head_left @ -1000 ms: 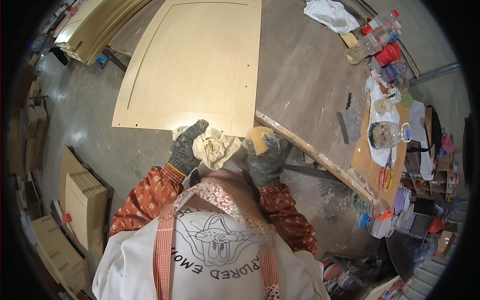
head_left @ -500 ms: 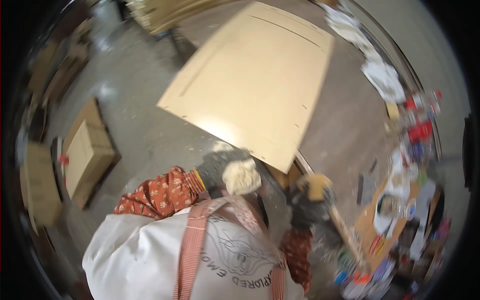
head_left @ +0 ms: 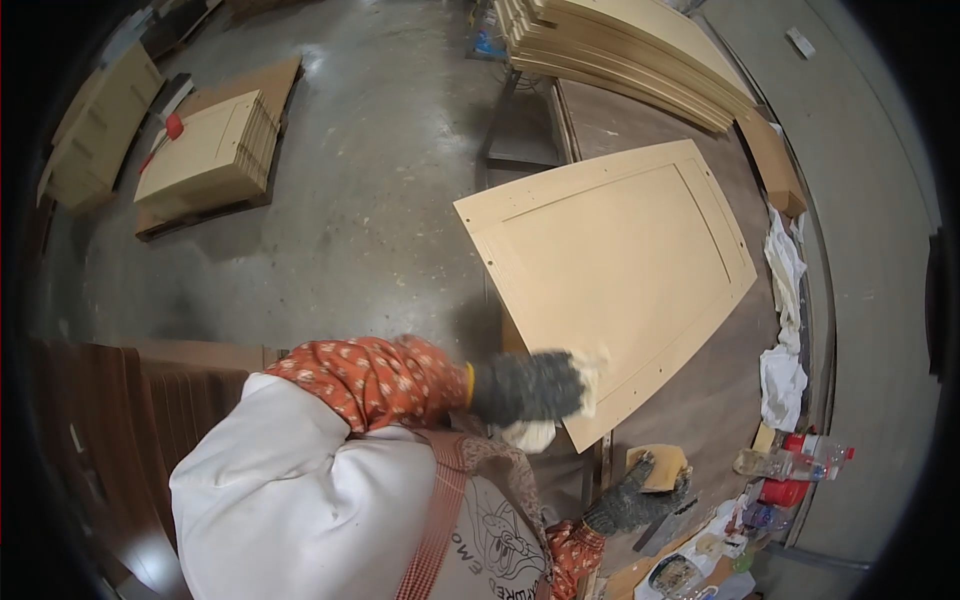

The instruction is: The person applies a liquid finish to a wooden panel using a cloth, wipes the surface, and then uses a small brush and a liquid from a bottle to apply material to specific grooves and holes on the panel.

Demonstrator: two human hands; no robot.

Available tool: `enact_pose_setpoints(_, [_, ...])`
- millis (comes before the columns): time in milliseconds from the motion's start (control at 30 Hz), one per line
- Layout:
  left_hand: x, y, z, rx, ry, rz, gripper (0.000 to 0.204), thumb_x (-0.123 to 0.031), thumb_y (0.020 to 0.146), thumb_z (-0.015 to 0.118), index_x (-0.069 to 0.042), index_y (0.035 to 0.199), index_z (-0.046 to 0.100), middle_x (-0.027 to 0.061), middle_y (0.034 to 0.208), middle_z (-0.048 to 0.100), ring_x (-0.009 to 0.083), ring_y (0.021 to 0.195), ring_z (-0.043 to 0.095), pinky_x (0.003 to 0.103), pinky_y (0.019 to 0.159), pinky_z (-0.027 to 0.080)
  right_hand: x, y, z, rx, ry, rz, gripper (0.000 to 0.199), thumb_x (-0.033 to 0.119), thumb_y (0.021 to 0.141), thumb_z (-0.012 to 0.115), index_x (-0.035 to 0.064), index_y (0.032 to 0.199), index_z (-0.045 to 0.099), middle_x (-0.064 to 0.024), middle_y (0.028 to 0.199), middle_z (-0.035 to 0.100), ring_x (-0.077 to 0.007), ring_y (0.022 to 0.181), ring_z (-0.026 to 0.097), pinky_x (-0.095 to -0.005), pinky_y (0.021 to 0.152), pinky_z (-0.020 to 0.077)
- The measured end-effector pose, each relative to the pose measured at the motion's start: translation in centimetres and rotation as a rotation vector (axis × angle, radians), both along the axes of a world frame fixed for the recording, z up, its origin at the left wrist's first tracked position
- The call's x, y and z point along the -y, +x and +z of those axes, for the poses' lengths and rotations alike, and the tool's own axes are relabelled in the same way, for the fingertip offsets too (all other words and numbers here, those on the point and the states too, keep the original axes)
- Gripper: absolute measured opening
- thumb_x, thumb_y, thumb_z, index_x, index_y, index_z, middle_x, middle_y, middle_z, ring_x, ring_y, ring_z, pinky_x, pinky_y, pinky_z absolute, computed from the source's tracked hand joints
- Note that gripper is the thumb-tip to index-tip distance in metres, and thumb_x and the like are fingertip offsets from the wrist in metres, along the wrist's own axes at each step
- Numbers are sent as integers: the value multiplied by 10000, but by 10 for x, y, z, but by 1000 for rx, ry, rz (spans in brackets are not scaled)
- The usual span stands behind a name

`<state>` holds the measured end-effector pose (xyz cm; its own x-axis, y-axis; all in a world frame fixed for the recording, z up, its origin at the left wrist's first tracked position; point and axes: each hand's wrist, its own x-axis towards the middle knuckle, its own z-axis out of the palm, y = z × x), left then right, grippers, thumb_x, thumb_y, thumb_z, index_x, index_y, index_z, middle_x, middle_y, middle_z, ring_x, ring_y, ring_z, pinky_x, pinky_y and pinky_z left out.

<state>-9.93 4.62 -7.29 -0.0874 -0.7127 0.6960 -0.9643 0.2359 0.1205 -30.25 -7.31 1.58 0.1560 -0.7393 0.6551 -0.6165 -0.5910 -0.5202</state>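
Note:
A cream-coloured flat panel (head_left: 610, 260) with grooved lines and small holes lies on the brown-topped table, one corner towards me. My left hand (head_left: 528, 387), in a dark grey work glove, presses a whitish cloth (head_left: 590, 388) against the panel's near left part. Part of the cloth hangs below the glove; the fingers are somewhat blurred. Beyond the panel's near corner, my right hand (head_left: 632, 500), gloved the same, grips a tan sponge-like block (head_left: 662, 468) above the table.
More panels are stacked (head_left: 620, 60) at the table's far end. White crumpled cloths (head_left: 783, 385), plastic bottles (head_left: 790, 463) and a dark flat scraper-like strip (head_left: 665, 527) lie along the right. On the left floor, a pallet stack of panels (head_left: 200, 160) carries a red-headed tool (head_left: 174, 126).
The view has swung, so the panel appears farther right. My left hand with the cloth has gone from before my body onto the panel. My right hand still grips the tan block.

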Motion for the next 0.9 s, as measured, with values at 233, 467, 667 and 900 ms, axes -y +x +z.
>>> enact_pose_setpoints(233, [-93,164,-1,185,-53,477,442,-159,875,497,-153,1316,515,56,1360,503,249,1241,479,422,1017,403,2,-15,-14,-125,-36,19,633,237,772,778,-14,1251,449,-172,1207,509,-303,1077,536,-411,897,494])
enact_pose_setpoints(467, [-141,230,-57,-1403,-201,335,252,-101,909,477,45,1105,535,144,963,602,232,861,609,335,765,512,-33,69,10,71,228,356,669,261,699,833,-15,1204,492,-178,1196,519,-303,1060,535,-420,914,462])
enact_pose_setpoints(667, [-158,142,-118,-2026,-640,59,228,-17,841,569,32,1059,521,105,886,589,209,894,577,303,858,480,-85,208,28,-312,77,863,537,240,731,788,47,1172,550,-207,1127,548,-357,1051,523,-432,880,466])
enact_pose_setpoints(900, [-204,82,-112,-1477,-358,562,353,-47,885,556,70,1211,486,162,1091,616,171,891,625,291,805,518,-149,354,28,-1029,-26,833,520,261,761,722,149,1235,540,-169,1148,551,-329,1066,543,-447,883,465])
